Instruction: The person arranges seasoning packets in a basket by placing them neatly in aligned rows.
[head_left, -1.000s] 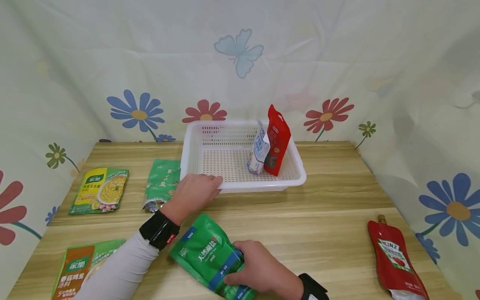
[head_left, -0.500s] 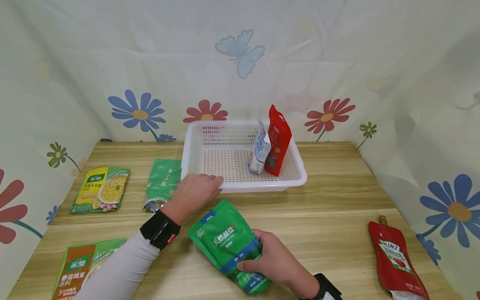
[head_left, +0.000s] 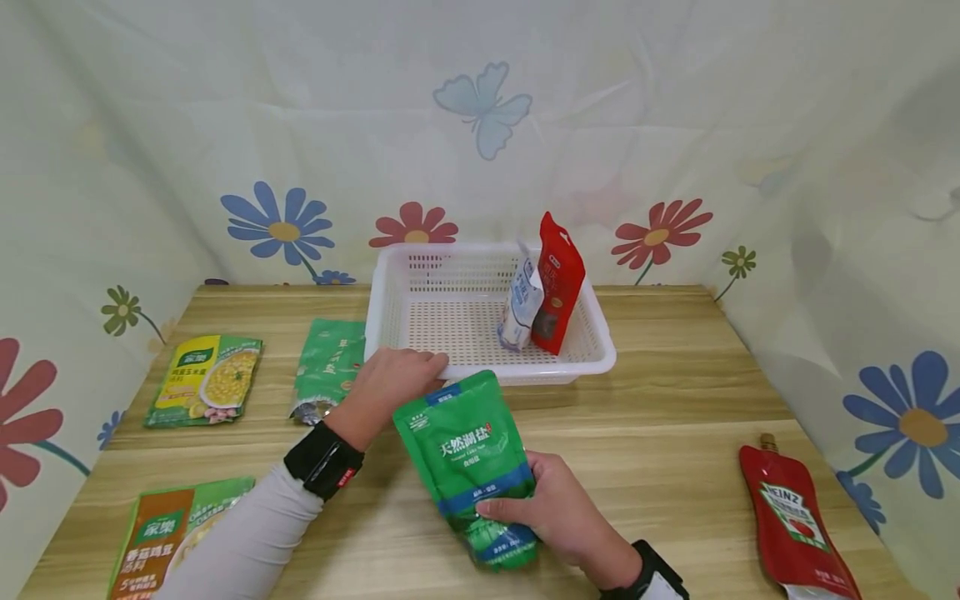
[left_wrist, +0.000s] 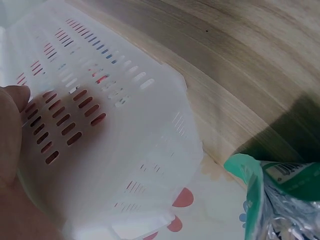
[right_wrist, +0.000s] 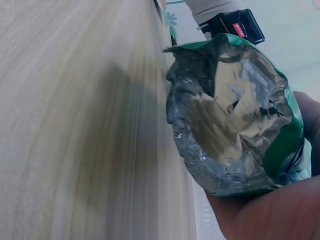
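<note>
My right hand (head_left: 566, 508) grips the lower right side of a green salt pouch (head_left: 468, 458), thumb across its front. The pouch is lifted off the table in front of the basket, its printed face toward the head camera. In the right wrist view the silvery bottom of the salt pouch (right_wrist: 232, 120) faces the camera. A white plastic basket (head_left: 525, 372) stands at the back of the table. My left hand (head_left: 393, 383) holds its front rim near the left corner; through the slots of the basket wall (left_wrist: 125, 130) dark finger shapes show in the left wrist view.
Inside the basket a white-and-blue packet (head_left: 519, 308) and a red pouch (head_left: 558, 287) stand at the right. Another green pouch (head_left: 327, 362), a yellow soup packet (head_left: 205, 382) and a brown-green packet (head_left: 161, 533) lie at left. A Heinz ketchup pouch (head_left: 795, 517) lies at right.
My right hand has carried the salt pouch up and rightward, closer to the basket, and turned it more upright. My left hand stays at the basket rim.
</note>
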